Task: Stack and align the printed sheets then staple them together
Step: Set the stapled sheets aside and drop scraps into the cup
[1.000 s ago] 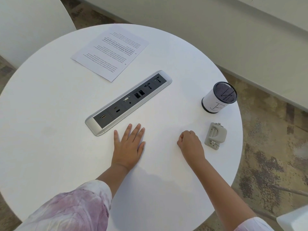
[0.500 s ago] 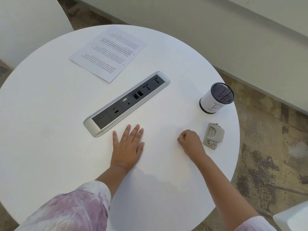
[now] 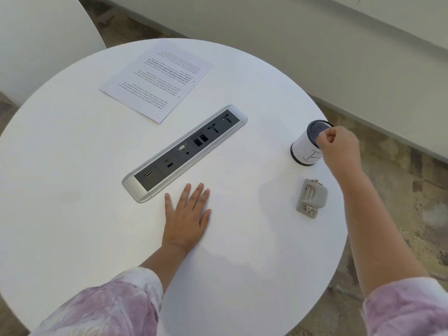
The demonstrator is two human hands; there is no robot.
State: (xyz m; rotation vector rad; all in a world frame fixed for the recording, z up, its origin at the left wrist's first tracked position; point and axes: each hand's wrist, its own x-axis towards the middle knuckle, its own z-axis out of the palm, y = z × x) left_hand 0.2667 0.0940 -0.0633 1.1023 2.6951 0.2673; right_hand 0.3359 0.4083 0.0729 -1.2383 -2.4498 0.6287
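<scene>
My left hand (image 3: 188,215) lies flat and spread on the table (image 3: 72,166), fingers wide, holding nothing, just at six o'clock of the socket strip (image 3: 185,151). My right hand (image 3: 339,147) is out at three o'clock, curled into a loose fist over the rim of the cup (image 3: 306,146). The fingers are closed, but whether they pinch anything inside I cannot tell; the knuckles hide it.

The sheets (image 3: 156,80) lie at about eleven o'clock, on the far side of the strip and well apart from both hands. They look like one flat pile with the print upside down to me; how many there are I cannot tell. The stapler (image 3: 312,197) sits near the table edge at four o'clock, just below the cup, untouched.

So I judge the task barely begun: nothing is stacked by me yet, nothing stapled. I seem to be busy with the cup first. The next move calls for a long reach past the strip to draw the sheets to me, turn them, and square their edges before the stapler comes in.
</scene>
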